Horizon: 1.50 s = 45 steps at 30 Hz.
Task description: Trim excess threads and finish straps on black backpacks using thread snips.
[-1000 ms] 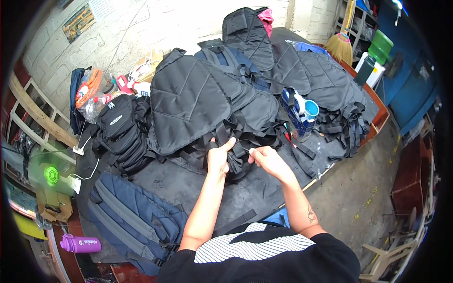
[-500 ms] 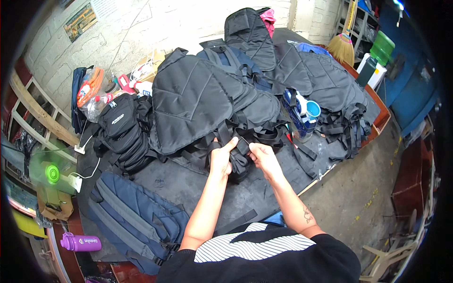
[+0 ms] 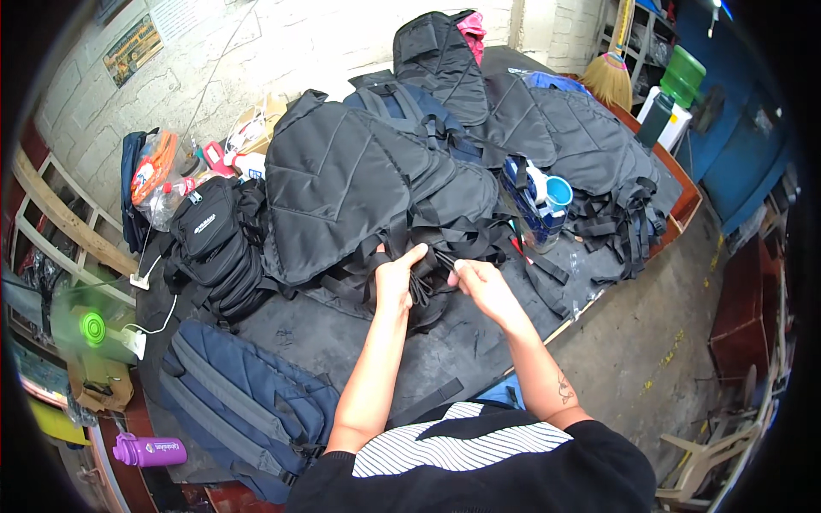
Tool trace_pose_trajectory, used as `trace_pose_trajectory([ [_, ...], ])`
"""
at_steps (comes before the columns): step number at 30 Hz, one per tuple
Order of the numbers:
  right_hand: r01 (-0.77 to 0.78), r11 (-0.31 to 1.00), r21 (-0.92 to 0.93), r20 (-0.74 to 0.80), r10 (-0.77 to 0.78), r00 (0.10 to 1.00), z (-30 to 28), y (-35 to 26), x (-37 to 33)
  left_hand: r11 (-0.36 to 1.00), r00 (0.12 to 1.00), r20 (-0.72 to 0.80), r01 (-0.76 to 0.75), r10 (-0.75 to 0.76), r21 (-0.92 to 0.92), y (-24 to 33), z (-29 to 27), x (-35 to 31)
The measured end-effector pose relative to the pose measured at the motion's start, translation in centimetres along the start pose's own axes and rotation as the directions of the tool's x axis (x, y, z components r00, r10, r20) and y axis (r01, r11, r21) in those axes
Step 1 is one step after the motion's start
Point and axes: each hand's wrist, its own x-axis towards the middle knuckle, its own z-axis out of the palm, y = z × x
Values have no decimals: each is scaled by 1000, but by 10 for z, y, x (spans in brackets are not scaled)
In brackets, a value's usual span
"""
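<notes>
Between left hand (image 3: 395,282) and right hand (image 3: 481,286), black straps (image 3: 420,291), touching both

A rough white-painted block wall (image 3: 282,51) rises behind a broad black-topped table (image 3: 295,329) with a reddish-brown wooden edge (image 3: 687,190). To the right, grey concrete floor (image 3: 611,363) with worn yellow marks (image 3: 665,359) stretches toward a tall blue panel (image 3: 740,120).

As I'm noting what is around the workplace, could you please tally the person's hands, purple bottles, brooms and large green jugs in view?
Hands: 2, the left hand and right hand, both gripping black straps
Purple bottle: 1
Broom: 1
Large green jug: 1
Total: 5
</notes>
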Motion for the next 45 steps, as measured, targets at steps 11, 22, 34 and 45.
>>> trace_pose_trajectory([
  [11, 71, 987, 143, -84, -59, 995, 18, 18, 15, 981, 987, 35, 158, -155, -110, -4, -5, 3],
  [22, 82, 875, 477, -99, -39, 994, 25, 20, 19, 862, 876, 285, 456, -389, -224, 8, -6, 4],
  [34, -16, 730, 683, 79, -52, 996, 14, 12, 16, 856, 828, 371, 498, -422, -138, 17, -2, 5],
  [45, 149, 794, 589, -150, -74, 986, 35, 10, 11, 695, 727, 366, 677, -581, -240, 10, -8, 7],
])
